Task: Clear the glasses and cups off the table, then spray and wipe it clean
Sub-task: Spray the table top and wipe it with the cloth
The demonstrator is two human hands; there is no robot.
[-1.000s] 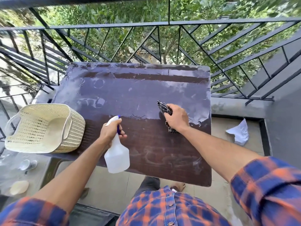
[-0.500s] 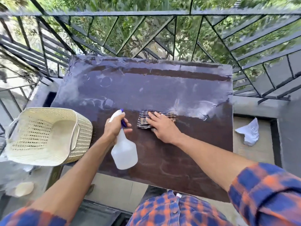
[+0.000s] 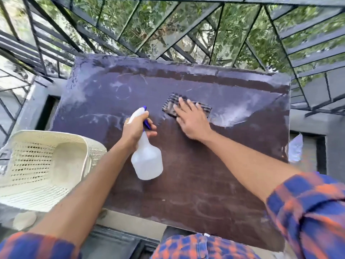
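The left grip (image 3: 134, 130) is curled tight round the neck of the white spray bottle (image 3: 147, 162), held over the brown bench (image 3: 214, 184). The right grip (image 3: 192, 121) lies flat with straight fingers, pressing the checked cloth (image 3: 170, 106) on the bench. The cloth is at 2 o'clock from the bottle. A cream basket (image 3: 37, 165) is at 9 o'clock.

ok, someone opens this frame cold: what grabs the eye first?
The right hand pressed flat on a checked cloth mid-table, beside the left hand gripping a white spray bottle by its neck. Next, the table itself: dark brown on the near half, filmed whitish on the far half. A cream perforated basket is at the near left.
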